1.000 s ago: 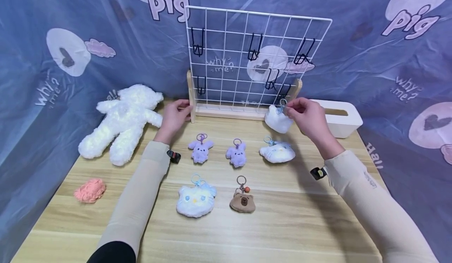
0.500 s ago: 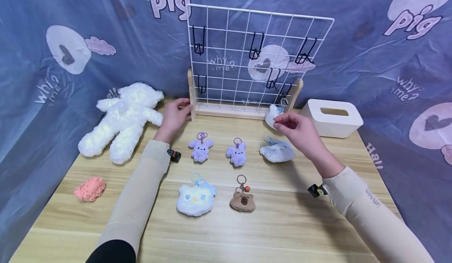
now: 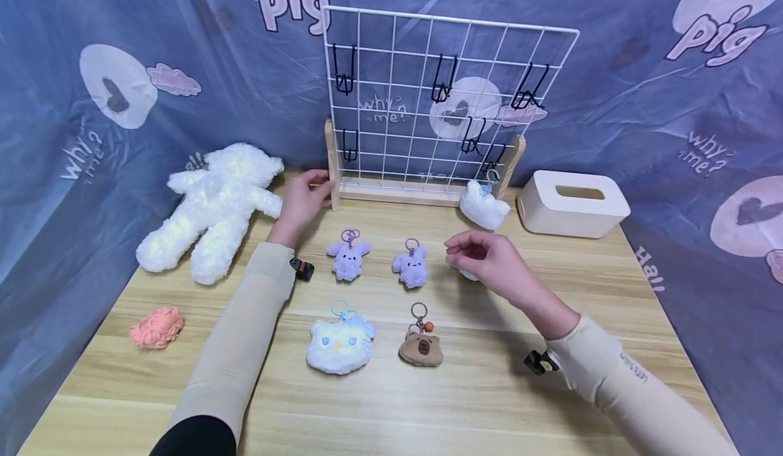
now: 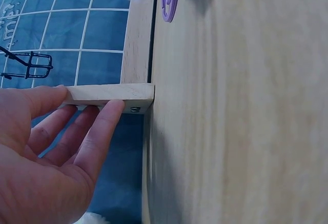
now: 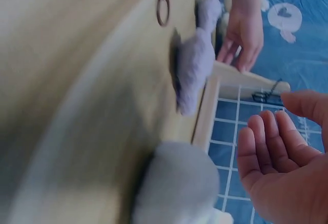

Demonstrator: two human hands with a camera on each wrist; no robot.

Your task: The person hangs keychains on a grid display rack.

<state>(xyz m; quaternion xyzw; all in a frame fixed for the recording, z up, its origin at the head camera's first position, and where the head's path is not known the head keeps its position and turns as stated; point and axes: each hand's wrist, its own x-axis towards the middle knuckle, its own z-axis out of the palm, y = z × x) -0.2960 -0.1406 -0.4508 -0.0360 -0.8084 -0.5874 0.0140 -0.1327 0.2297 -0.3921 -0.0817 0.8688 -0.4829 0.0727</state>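
One white plush (image 3: pixel 465 274) lies on the table (image 3: pixel 520 401), towards the back right corner, mostly hidden beneath the right hand (image 3: pixel 492 260), much the nearer one (its long axis cannot be told). That hand's fingers hang relaxed, seemingly apart from it; the left hand (image 3: pixel 302 201) pinches a wooden upright (image 4: pixel 113 92). Wood surface stretches towards the right edge.

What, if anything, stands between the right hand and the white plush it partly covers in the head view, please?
Nothing visible does: the right wrist view shows only an open gap between the right hand and the white plush. In the head view, the hand hides most of it.
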